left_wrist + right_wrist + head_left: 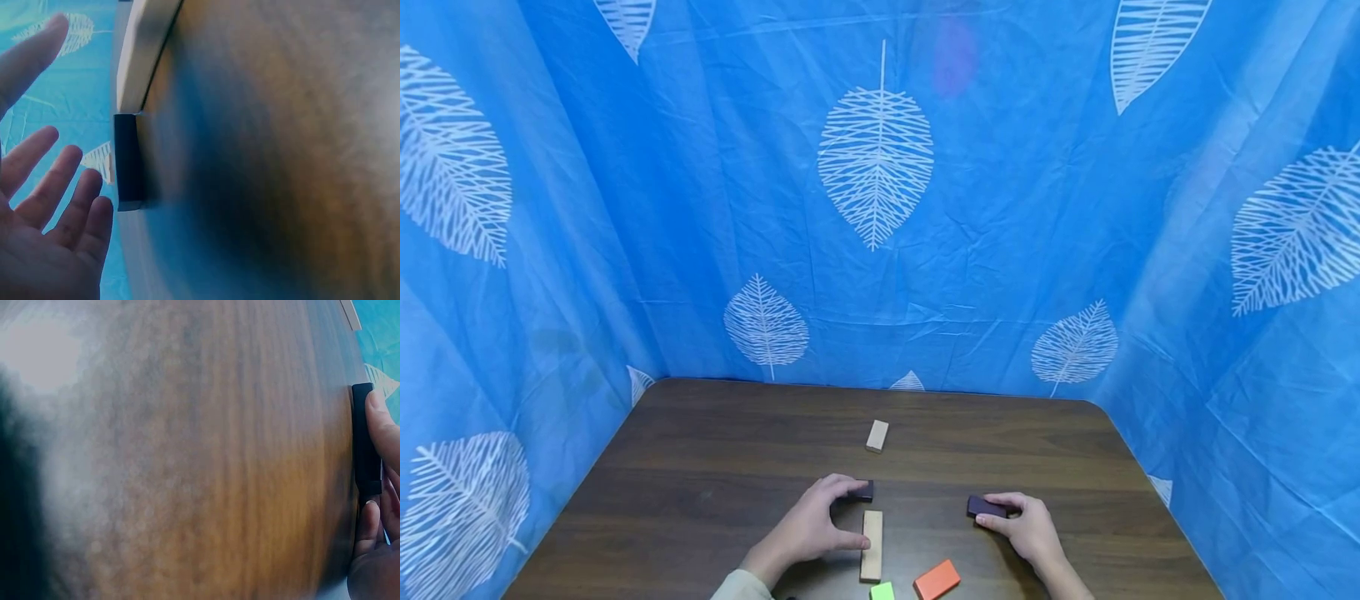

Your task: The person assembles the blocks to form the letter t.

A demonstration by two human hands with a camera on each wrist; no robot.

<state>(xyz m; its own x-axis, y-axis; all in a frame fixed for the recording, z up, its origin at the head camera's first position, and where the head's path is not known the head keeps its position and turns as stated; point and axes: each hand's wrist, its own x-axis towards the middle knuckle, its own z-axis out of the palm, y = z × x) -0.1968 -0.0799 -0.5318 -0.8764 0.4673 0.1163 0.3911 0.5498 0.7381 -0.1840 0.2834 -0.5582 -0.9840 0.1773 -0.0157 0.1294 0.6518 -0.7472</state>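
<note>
My left hand (808,521) hovers with spread, fairly straight fingers around a small dark block (865,492) and a long pale wooden block (871,560). The left wrist view shows the thumb and fingers apart from both the dark block (128,162) and the pale one (144,56). Over on the right, my right hand (1032,527) pinches another dark block (985,506) between thumb and fingers. That block (365,437) appears side-on at the edge of the right wrist view, with fingertips on it; whether it touches the table cannot be told.
A short pale wooden block (877,436) lies farther back on the brown table (737,442). Near the front are an orange block (937,579) and a bright green block (882,592), partly cut off. Blue leaf-patterned cloth (985,233) encloses the back and sides.
</note>
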